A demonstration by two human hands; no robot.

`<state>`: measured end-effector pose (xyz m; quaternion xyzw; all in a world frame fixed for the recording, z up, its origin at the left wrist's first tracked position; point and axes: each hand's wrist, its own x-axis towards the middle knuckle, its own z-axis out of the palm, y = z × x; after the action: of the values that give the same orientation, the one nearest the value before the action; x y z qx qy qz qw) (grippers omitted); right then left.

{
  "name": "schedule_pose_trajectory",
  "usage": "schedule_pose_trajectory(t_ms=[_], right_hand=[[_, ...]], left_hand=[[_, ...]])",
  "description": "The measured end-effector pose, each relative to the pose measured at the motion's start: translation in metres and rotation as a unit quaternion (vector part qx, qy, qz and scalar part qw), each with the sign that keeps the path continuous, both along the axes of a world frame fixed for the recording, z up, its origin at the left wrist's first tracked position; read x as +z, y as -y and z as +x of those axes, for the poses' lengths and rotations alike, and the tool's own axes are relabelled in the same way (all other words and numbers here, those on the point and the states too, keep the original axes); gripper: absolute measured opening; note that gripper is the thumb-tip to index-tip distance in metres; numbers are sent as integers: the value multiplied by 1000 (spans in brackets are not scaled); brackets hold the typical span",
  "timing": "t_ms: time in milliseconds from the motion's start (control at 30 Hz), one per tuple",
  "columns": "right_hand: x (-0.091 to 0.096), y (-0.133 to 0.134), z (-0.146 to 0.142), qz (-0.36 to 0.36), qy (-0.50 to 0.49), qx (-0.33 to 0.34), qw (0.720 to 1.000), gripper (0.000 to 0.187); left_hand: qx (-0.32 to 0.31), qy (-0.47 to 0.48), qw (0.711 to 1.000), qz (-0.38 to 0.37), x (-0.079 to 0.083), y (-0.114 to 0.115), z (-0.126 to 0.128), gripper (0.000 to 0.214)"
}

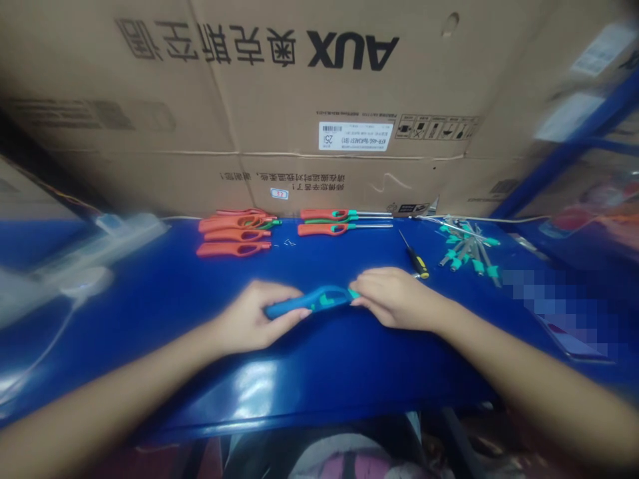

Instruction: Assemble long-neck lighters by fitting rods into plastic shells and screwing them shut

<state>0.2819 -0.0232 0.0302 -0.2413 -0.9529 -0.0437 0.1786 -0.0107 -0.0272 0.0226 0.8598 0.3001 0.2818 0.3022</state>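
A blue long-nosed gas lighter with a green trigger is held up over the blue tabletop. Fingers and thumb of my left hand are closed round its handle end. At the other end, my right hand pinches a green-collared lighter nozzle where it meets the blue body. The rest of that nozzle is hidden in my fist. Beyond my hands lie orange lighter bodies without metal tubes, and orange lighters with metal nozzles.
A yellow-and-black screwdriver lies beyond my right hand, left of a pile of green-collared metal nozzles. Tiny metal pieces sit near the orange bodies. A large cardboard box walls the back; a white power strip lies left.
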Motion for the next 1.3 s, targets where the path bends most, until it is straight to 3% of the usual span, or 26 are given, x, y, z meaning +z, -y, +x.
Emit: schedule_pose_trajectory(t_ms=[200,333,433,533,633,800,967,1067,1167,1233,1300], right_hand=[[1,2,-2,54,-5,4,998,29],[0,3,-3,88,1,8,996,29],[-3,1,-2,87,4,4,996,29],[-6,-6,0,48,15,3,999,27],[-8,-13,2,-30,36,-14,999,18],[-7,-22,9,-122,44,-61,990,20],[0,-25,17,-146,62,-88,983,15],[9,-23,22,-171,64,-115,976,21],[17,-23,30,-130,60,-266,953,33],[19,-24,38,-78,82,-405,907,36],[20,-27,47,-63,125,-502,853,36]], left_hand=[[38,41,967,-250,-1,-2,5,43],[32,62,948,-309,-3,-4,7,45],[37,31,969,-242,-4,-5,6,43],[16,-42,997,-64,-3,-6,4,32],[-30,-146,986,78,0,-7,4,34],[-12,-231,965,120,-1,-11,3,38],[-8,-209,970,126,-5,-16,-1,37],[-3,-197,974,115,-3,-16,-4,35],[-1,-196,975,110,-1,-17,-6,31],[1,-196,975,107,0,-17,-7,30],[4,-200,974,104,0,-17,-7,31]])
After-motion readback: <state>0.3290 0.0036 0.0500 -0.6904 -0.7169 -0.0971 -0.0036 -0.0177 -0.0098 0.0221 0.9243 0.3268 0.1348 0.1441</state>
